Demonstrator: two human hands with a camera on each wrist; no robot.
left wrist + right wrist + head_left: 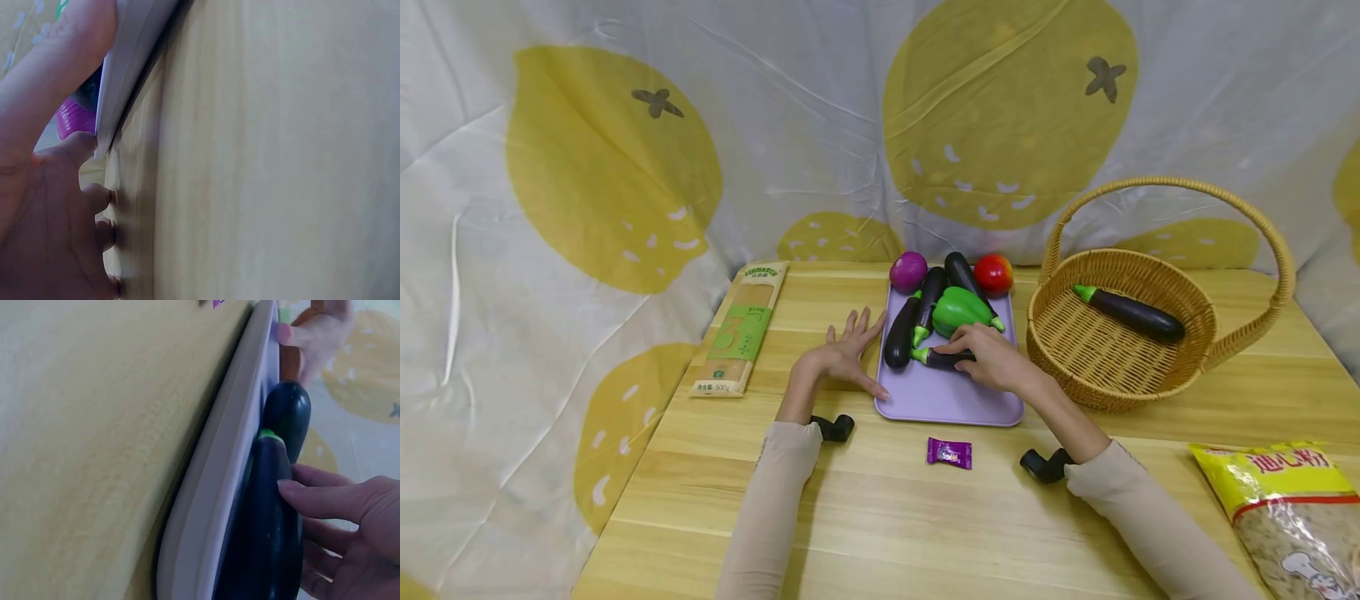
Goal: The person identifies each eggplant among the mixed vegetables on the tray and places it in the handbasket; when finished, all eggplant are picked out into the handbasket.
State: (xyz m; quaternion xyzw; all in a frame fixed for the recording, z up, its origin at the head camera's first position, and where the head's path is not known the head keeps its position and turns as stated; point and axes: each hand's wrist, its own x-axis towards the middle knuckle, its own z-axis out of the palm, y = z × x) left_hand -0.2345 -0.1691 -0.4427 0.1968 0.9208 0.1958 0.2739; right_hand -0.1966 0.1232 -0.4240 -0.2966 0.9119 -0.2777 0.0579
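On a lilac tray (951, 404), my right hand (996, 357) grips a dark eggplant (936, 358) lying crosswise, its green stem pointing left. In the right wrist view the thumb presses one side of this eggplant (259, 519), with the fingers on the other. My left hand (844, 354) spreads its fingers along the tray's left edge, thumb at the rim and other fingertips by the tabletop. Further back on the tray lie several more eggplants (902, 335), a green bell pepper (958, 310), a purple onion (908, 272) and a red round fruit (994, 275).
Right of the tray stands a wicker basket (1207, 333) with a tall handle and one eggplant (1138, 315) inside. A noodle packet (741, 329) lies at the left, a small purple-wrapped sweet (950, 452) in front, and a yellow-topped pasta bag (1285, 517) at the near right.
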